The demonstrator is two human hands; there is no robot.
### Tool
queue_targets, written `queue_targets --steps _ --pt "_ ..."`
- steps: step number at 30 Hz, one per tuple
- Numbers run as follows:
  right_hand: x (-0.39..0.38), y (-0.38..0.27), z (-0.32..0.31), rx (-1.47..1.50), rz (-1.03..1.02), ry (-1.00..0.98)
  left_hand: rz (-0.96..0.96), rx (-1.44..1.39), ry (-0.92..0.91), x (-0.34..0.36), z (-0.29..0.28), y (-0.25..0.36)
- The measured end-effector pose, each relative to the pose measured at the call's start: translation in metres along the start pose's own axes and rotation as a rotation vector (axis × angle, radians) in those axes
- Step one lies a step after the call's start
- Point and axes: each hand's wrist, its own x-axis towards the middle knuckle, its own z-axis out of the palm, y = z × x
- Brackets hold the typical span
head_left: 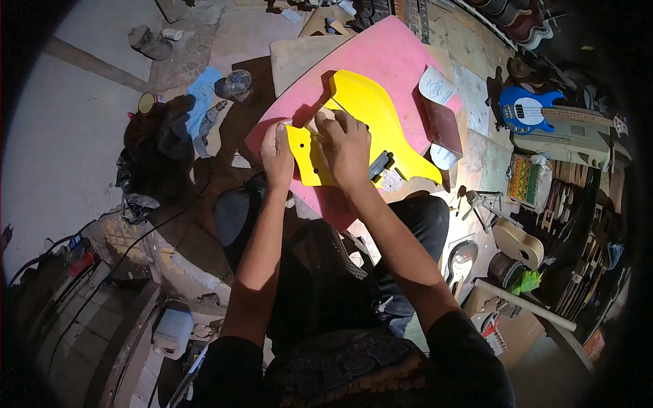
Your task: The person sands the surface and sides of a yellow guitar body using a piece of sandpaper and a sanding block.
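Note:
A yellow guitar body (401, 129) with two dark holes lies on a pink padded board (360, 47) in front of me. My left hand (277, 153) grips its left edge, thumb on top. My right hand (343, 146) rests over the body's middle with curled fingers, against a pale patch; whatever its fingertips hold is hidden. A black part (381, 164) and a crumpled pale scrap (392, 180) are just right of that hand on the body.
Sheets with white backing (437, 88) lie at the board's right edge. A blue bass (527, 109), an acoustic guitar (517, 241) and stacked parts stand right. A blue cloth (202, 95), jars (238, 85), black bags and cables are left. My knees flank the board's near edge.

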Motion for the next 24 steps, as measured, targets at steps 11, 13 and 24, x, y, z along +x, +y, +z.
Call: queue_targets --steps 11,13,24 --pt "0.010 0.040 -0.016 -0.069 -0.076 0.114 0.241 0.300 0.137 -0.004 0.013 0.004" --pt "0.026 0.055 -0.020 -0.018 0.077 0.153 0.304 0.342 0.169 -0.003 0.020 0.006" --pt "0.078 0.057 -0.006 -0.092 -0.116 0.228 0.356 0.402 0.158 0.004 0.021 -0.001"
